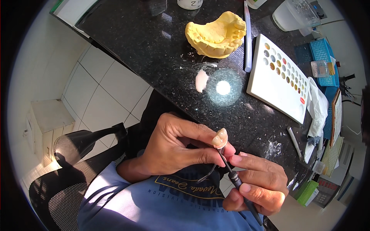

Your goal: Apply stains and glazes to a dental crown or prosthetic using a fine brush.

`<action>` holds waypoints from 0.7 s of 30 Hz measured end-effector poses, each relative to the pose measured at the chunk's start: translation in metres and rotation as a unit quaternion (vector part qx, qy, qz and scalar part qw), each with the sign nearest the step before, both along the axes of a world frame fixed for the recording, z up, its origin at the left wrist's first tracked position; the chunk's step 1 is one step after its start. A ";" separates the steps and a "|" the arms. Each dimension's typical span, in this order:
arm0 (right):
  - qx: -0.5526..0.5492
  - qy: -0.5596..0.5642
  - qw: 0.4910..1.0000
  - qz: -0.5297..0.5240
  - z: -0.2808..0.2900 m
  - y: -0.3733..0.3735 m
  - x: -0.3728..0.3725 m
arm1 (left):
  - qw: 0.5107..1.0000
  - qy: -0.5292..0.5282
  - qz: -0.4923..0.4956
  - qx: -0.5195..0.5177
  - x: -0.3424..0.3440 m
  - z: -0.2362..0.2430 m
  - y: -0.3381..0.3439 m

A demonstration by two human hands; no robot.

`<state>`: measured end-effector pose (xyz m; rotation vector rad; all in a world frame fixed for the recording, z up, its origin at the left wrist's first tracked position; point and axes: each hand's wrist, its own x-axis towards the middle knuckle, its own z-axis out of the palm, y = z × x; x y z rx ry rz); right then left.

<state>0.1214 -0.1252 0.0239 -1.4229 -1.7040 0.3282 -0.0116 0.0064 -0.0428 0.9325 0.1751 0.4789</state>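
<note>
My left hand (177,144) pinches a small tooth-coloured dental piece (220,138) between thumb and fingers, just past the table's near edge. The piece looks like joined crowns with a pale pinkish base. A thin dark curved strip (207,174) hangs below the left fingertips; I cannot tell what it belongs to. In my right hand (264,181) is a slim black-handled tool (236,179), gripped like a pen. Its thin shaft slants up to the underside of the dental piece. Whether the tip touches it is hidden by the left fingers.
A yellow plaster dental cast (216,34) stands on the black speckled table (154,61). Near it lie a pink lump (201,81), a bright light spot, a white palette (269,82) with coloured wells and a long pale stick (248,38). Crumpled tissue (318,104) and blue baskets (323,57) are right.
</note>
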 end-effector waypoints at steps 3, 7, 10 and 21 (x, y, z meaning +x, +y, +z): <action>0.002 0.001 1.000 -0.004 0.000 0.000 0.000 | 1.000 -0.005 0.000 -0.007 0.001 0.000 -0.001; 0.005 0.002 1.000 -0.011 -0.001 0.000 -0.001 | 1.000 -0.006 0.003 -0.003 0.000 0.000 -0.001; 0.005 0.018 1.000 -0.006 -0.002 -0.001 0.001 | 1.000 -0.001 0.001 0.004 0.000 0.000 0.000; -0.004 0.016 1.000 0.001 -0.001 -0.001 0.002 | 1.000 0.000 0.002 0.007 0.000 0.000 0.000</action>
